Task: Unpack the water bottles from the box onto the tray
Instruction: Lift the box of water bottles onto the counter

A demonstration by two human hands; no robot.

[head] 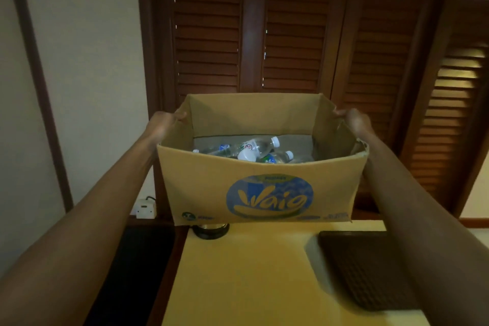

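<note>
Person holds cardboard box (262,190) up w/ both hands, arms stretched fwd, box above the far end of yellow table (251,272). Can't tell if the box base touches the table. Left hand (164,123) grips box's left side wall at top edge, fingers curled over the rim. Right hand (353,120) grips right side wall same way, fingertips hooked on the edge. Box open on top, blue/yellow logo on near face. Inside, at the bottom: several water bottles (258,147), clear plastic, white caps, lying on their sides in a loose heap, toward centre/left of the box floor. Exact count unclear, too dim. Dark woven tray (365,270) on table, near-right of box, partly hidden by right forearm. Round dark base w/ metal ring (211,230) on table just under box's left corner. White wall socket (145,209) w/ plug, left of box. Dark louvred shutters (296,39) behind.
</note>
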